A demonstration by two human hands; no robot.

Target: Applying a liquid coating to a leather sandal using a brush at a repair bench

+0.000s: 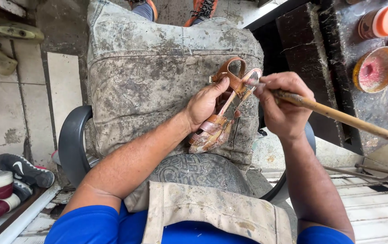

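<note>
Left hand has its grip closed round a brown sandal, thumb over the heel strap, toe pointing near, heel tilted up and far. The sandal rests on a stained cloth draped over the lap, right of centre.

Right hand has its grip pinched on a long stick, held near the working tip. The shaft runs off right and near. The tip meets the inside of the heel, where the insole looks pale and shiny. Looks like glue going on, can't confirm.

To do it well, my read:
- Keep the thumb clamp on the strap so the heel doesn't rock under the tip.
- Short strokes, low grip on the stick. The long tail adds swing.
- Thin even coat, stay off the strap.
- Hold the sandal tilted so nothing runs toward the toe.

Open tin with pinkish contents sits far right on the dark surface, well apart from the sandal, with an orange-lidded jar beyond it. Reloading means a long reach, so watch for drips on the cloth.

Shoes piled near left on the floor.
</note>
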